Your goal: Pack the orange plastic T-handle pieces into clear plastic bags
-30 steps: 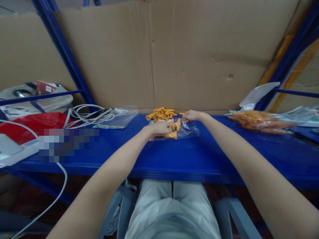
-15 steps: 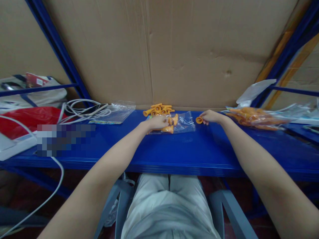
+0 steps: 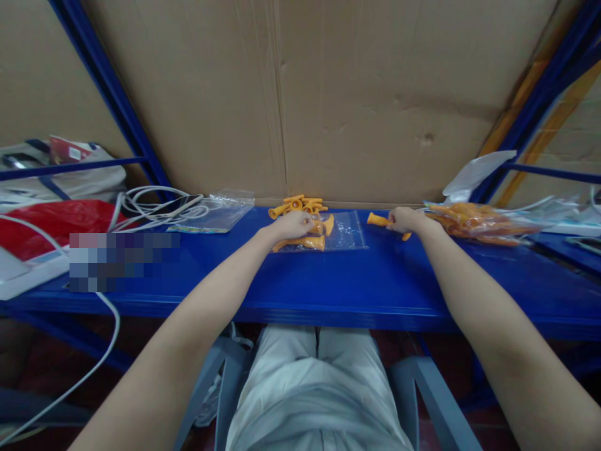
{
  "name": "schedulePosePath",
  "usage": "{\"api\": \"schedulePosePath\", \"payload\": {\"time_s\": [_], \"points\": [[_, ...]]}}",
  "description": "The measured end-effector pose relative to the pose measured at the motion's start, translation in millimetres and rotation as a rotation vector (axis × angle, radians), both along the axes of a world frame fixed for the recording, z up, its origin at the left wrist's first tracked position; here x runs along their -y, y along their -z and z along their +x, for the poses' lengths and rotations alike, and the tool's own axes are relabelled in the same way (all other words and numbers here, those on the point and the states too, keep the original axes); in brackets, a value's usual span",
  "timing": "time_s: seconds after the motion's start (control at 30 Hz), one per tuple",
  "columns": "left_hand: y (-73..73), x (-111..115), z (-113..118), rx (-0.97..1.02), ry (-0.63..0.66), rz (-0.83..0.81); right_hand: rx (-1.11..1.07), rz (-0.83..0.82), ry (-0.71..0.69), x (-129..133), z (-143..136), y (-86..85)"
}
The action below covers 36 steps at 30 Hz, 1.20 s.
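My left hand (image 3: pixel 292 224) is curled over a clear plastic bag (image 3: pixel 348 230) lying on the blue tabletop, gripping its left part. Several orange plastic horn-shaped pieces (image 3: pixel 307 242) show in the bag, next to and below the fingers. Behind that hand is a small heap of loose orange horn-shaped pieces (image 3: pixel 297 202) near the cardboard. To the right of the bag, my right hand (image 3: pixel 404 220) is closed around the middle of one orange horn-shaped piece (image 3: pixel 378 220). Its flared end points left, and its other end shows below the hand.
A full clear bag of orange pieces (image 3: pixel 474 220) lies to the right. On the left are a flat clear bag (image 3: pixel 220 216), coiled white cables (image 3: pixel 154 203) and a red bag (image 3: pixel 61 225). A cardboard wall (image 3: pixel 328 113) and blue frame posts (image 3: pixel 106 81) bound the tabletop.
The horn-shaped piece in my right hand has turned, from its round mouth facing me to lying sideways, and moved slightly right. My left hand stays at the bag, shifted slightly left.
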<state>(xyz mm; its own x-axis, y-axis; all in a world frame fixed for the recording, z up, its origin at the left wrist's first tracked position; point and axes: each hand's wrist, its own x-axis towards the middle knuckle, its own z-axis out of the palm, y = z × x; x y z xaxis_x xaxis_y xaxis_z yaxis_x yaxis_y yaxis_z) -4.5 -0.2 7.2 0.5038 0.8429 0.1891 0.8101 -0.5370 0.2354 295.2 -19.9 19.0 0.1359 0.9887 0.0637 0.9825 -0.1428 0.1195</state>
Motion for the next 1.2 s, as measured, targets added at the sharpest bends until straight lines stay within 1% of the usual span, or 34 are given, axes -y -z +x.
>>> {"api": "schedulePosePath", "payload": {"time_s": [0.1, 0.17, 0.23, 0.33, 0.4, 0.5, 0.57, 0.67, 0.77, 0.83, 0.9, 0.97, 1.1, 1.2], "points": [[-5.0, 3.2, -0.3, -0.039, -0.046, 0.027, -0.059, 0.083, -0.029, 4.0, -0.2, -10.0], [-8.7, 6.4, -0.8, -0.092, -0.119, 0.052, -0.118, 0.12, -0.09, 6.2, 0.5, -15.6], [-11.4, 8.5, -2.2, -0.165, -0.231, 0.076, -0.194, 0.08, -0.188, 9.0, -0.2, -19.4], [-12.5, 7.6, -6.7, -0.258, -0.41, 0.082, -0.289, -0.032, -0.318, 13.8, -6.3, -21.1], [-11.6, 4.6, -11.0, -0.283, -0.506, 0.07, -0.302, -0.077, -0.356, 16.7, -13.7, -20.1], [-9.4, -0.9, -17.9, -0.294, -0.594, 0.049, -0.288, -0.099, -0.398, 19.8, -27.2, -16.6], [-8.3, -4.1, -21.7, -0.295, -0.617, 0.038, -0.305, -0.1, -0.424, 21.0, -35.6, -14.0], [-7.8, -7.2, -25.0, -0.312, -0.625, 0.017, -0.388, -0.093, -0.469, 21.0, -43.8, -10.9], [-8.7, -8.0, -25.4, -0.352, -0.587, -0.031, -0.495, -0.044, -0.543, 18.7, -46.9, -7.7], [-9.6, -7.6, -24.6, -0.371, -0.552, -0.102, -0.573, -0.014, -0.582, 16.2, -48.0, -4.4], [-10.2, -7.0, -23.5, -0.385, -0.532, -0.177, -0.632, 0.003, -0.615, 12.9, -50.0, 0.6], [-10.3, -6.5, -22.4, -0.395, -0.524, -0.217, -0.66, 0.01, -0.66, 9.0, -53.3, 6.9], [-9.5, -6.6, -21.3, -0.386, -0.506, -0.225, -0.704, 0.042, -0.745, 0.5, -61.7, 21.0], [-9.4, -6.1, -21.1, -0.363, -0.489, -0.233, -0.675, 0.099, -0.769, -2.9, -67.8, 29.6]]}}
